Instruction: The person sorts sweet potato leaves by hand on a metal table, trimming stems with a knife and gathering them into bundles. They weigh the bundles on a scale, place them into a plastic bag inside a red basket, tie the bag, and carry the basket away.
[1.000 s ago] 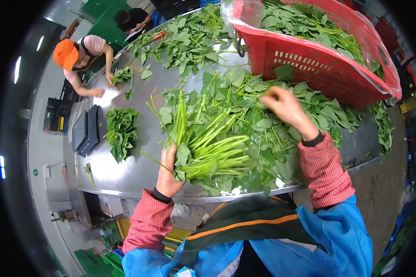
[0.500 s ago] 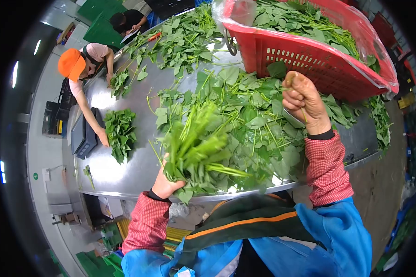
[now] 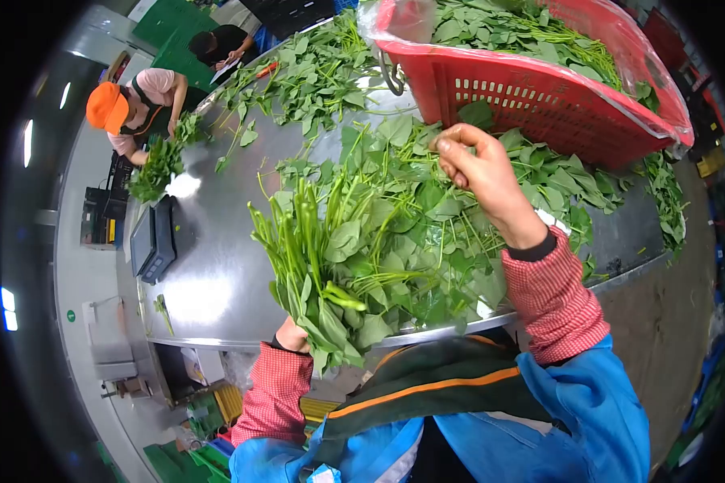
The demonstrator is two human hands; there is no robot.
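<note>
A thick bunch of leafy green stems [image 3: 306, 241] is gripped in my left hand [image 3: 292, 334], stem ends pointing up, at the table's near edge. Leaves cover most of that hand's fingers. My right hand [image 3: 479, 173] hovers above the loose leafy greens [image 3: 439, 209], its thumb and forefinger pinched together and its other fingers curled. Whatever lies in the pinch is too small to make out. Just beyond this hand stands a red plastic crate [image 3: 532, 101], lined with clear film and filled with more greens.
Across the metal table [image 3: 217, 249], a co-worker in an orange cap [image 3: 109, 109] handles bunches of greens [image 3: 159, 169] beside a scale [image 3: 153, 240]. Another person [image 3: 224, 48] sits at the far end. More greens [image 3: 314, 68] are spread along the back.
My right hand has moved left and is over the pile. The bunch in my left hand has tipped more upright. The co-worker has lifted a bunch away from beside the scale.
</note>
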